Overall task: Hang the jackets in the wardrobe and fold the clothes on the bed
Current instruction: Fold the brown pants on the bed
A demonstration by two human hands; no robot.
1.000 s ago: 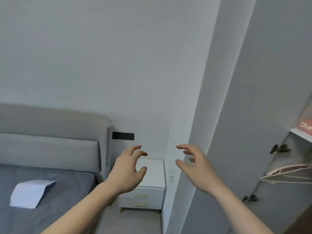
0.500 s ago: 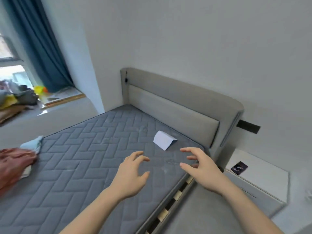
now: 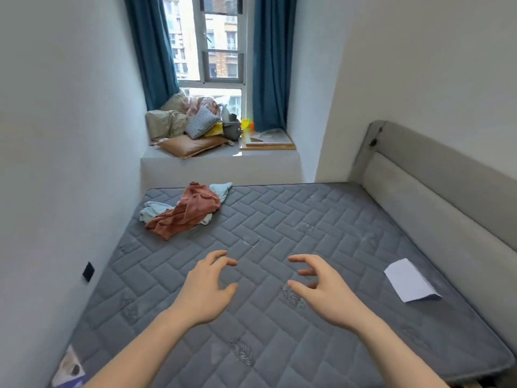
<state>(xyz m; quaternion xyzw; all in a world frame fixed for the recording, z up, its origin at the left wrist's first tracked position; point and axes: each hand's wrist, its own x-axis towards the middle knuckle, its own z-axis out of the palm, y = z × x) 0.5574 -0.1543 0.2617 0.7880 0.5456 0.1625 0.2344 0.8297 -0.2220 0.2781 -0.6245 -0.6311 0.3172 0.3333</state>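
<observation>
A crumpled rust-red garment lies on top of a light blue garment at the far left corner of the grey quilted mattress. My left hand and my right hand hover side by side above the middle of the mattress, fingers loosely curled and holding nothing. Both hands are well short of the clothes pile. The wardrobe is out of view.
A folded white paper lies on the mattress near the grey padded headboard on the right. The window ledge beyond the bed carries pillows and bedding, with blue curtains either side. A wall runs along the bed's left.
The view has swung left from the wardrobe and nightstand across the headboard to the whole bed and window. Both hands keep the same empty, loosely curled pose in front of me.
</observation>
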